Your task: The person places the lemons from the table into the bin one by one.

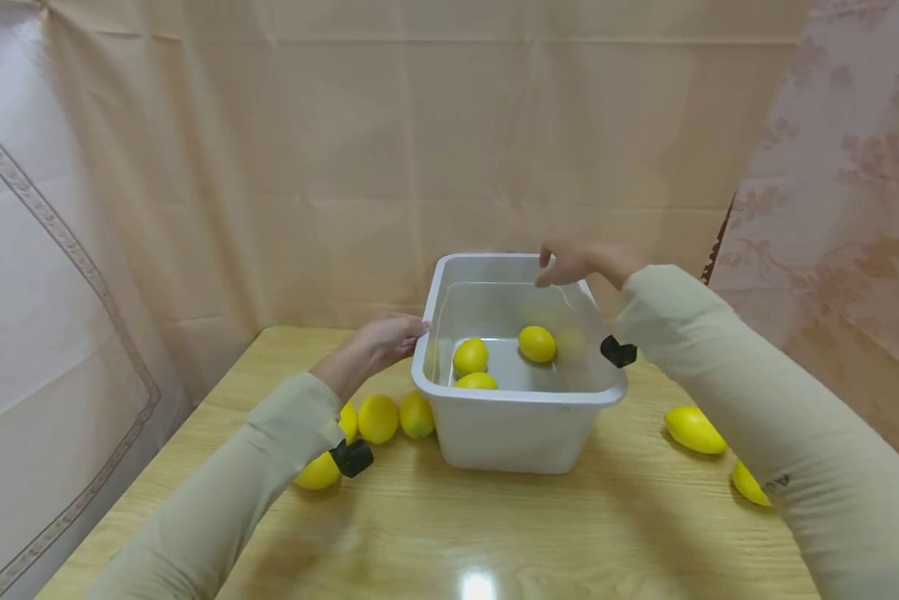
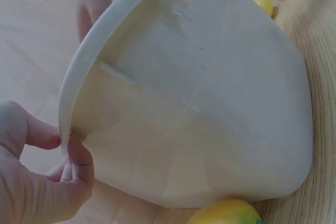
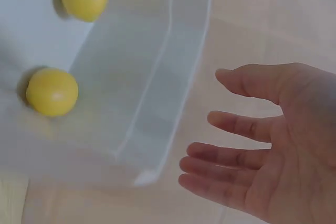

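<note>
A light grey plastic bin [image 1: 509,429] stands on the table, with three yellow lemons inside, one of them [image 1: 536,343] toward the right. My left hand [image 1: 389,337] pinches the bin's left rim; in the left wrist view the thumb and fingers of that hand [image 2: 47,171] close on the rim [image 2: 79,72]. Over the bin's far right corner is my right hand [image 1: 572,260], holding nothing. The right wrist view shows this hand [image 3: 262,140] with spread fingers, apart from the bin's edge [image 3: 197,66], and lemons [image 3: 52,92] lying inside.
Several lemons [image 1: 377,419] lie on the wooden table [image 1: 434,533] left of the bin, partly behind the left forearm. Two more yellow fruits [image 1: 695,430] lie at the right, one partly covered by the right sleeve. A beige cloth [image 1: 344,167] hangs behind the table.
</note>
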Demonstrator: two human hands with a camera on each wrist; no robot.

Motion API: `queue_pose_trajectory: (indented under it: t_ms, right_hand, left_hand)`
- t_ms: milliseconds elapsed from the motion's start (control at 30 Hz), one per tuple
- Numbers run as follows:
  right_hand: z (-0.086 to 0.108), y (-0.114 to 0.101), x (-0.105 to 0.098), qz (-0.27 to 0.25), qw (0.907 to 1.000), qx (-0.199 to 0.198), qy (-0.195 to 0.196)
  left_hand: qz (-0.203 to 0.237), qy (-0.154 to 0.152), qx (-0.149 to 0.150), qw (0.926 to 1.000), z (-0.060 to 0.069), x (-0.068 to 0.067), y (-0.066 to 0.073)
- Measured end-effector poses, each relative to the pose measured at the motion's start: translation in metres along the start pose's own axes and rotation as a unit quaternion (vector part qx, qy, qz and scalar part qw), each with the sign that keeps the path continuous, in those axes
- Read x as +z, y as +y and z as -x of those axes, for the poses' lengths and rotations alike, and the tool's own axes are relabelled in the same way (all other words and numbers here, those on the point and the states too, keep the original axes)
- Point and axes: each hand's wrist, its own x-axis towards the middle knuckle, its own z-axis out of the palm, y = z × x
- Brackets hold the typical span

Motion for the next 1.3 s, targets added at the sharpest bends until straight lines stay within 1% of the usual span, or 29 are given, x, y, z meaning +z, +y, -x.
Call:
queue_pose_trajectory:
  t_ms: [100, 167, 233, 400, 533, 633, 767, 1000, 1100, 1233, 1300]
  right_hand:
    - [0.02, 0.005, -0.005, -0.015, 0.9997, -0.021, 0.001]
    - [0.03, 0.013, -0.005, -0.022, 0.9992, -0.031, 0.015]
    - [0.039, 0.023, -0.003, -0.029, 0.998, -0.042, 0.036]
    - [0.059, 0.05, 0.009, -0.014, 0.993, -0.061, 0.1]
    - [0.072, 0.072, 0.024, 0.0, 0.9896, -0.064, 0.129]
    - [0.083, 0.086, 0.036, 0.002, 0.9892, -0.06, 0.134]
    - [0.098, 0.098, 0.051, 0.006, 0.9892, -0.052, 0.137]
    - [0.121, 0.111, 0.069, 0.025, 0.9871, -0.039, 0.153]
    - [0.13, 0.116, 0.075, 0.031, 0.9849, -0.038, 0.166]
    - [0.141, 0.122, 0.084, 0.046, 0.9789, -0.049, 0.193]
    - [0.145, 0.125, 0.088, 0.051, 0.9773, -0.048, 0.2]
  left_hand:
    - [0.005, -0.003, 0.004, 1.0, 0.0, -0.001, -0.002]
    - [0.006, -0.003, 0.008, 0.9999, 0.0, -0.001, -0.003]
    - [0.004, 0.002, 0.006, 1.0, 0.0, -0.002, -0.004]
    - [0.003, 0.004, 0.006, 1.0, -0.001, -0.002, -0.005]
    - [0.003, -0.001, 0.006, 1.0, -0.002, -0.001, -0.005]
    - [0.008, -0.003, 0.003, 1.0, -0.001, 0.001, -0.005]
    - [0.011, 0.002, -0.006, 0.9999, -0.001, 0.003, -0.006]
    - [0.001, 0.001, -0.009, 1.0, 0.0, 0.003, -0.006]
    - [0.003, 0.0, -0.009, 1.0, -0.001, 0.004, -0.006]
    - [0.009, -0.002, -0.011, 0.9999, 0.0, 0.005, -0.005]
    - [0.016, -0.002, -0.012, 0.9998, 0.0, 0.005, -0.005]
